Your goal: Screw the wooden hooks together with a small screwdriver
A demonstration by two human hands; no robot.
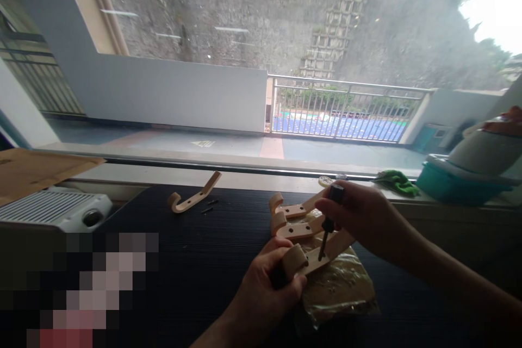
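Fastener work on curved wooden hooks, seen from the worker's head. The left hand [269,280] closes around the curled end of a pale, J-shaped wooden hook [312,265], thumb at the near edge and fingers at the far side, presumably to stop it turning under the tool. The right hand [361,207] grips a black-handled screwdriver with a dark shaft [328,223], steeply tilted, its tip at a hole in the hook's flat face; the steep angle probably lets force run along the shaft. Whether a screw sits beneath the tip cannot be told. Just beyond lie two similar pale wooden hooks [299,230], side by side, curls pointing the same way. A crinkled, clear plastic bag with tan contents [338,291] lies beneath and beside the held hook, perhaps serving as padding. Well apart to the left, a separate pale wooden hook [193,202] rests on the black counter [212,261] near two slender dark screws [207,210], apparently within easy reach.
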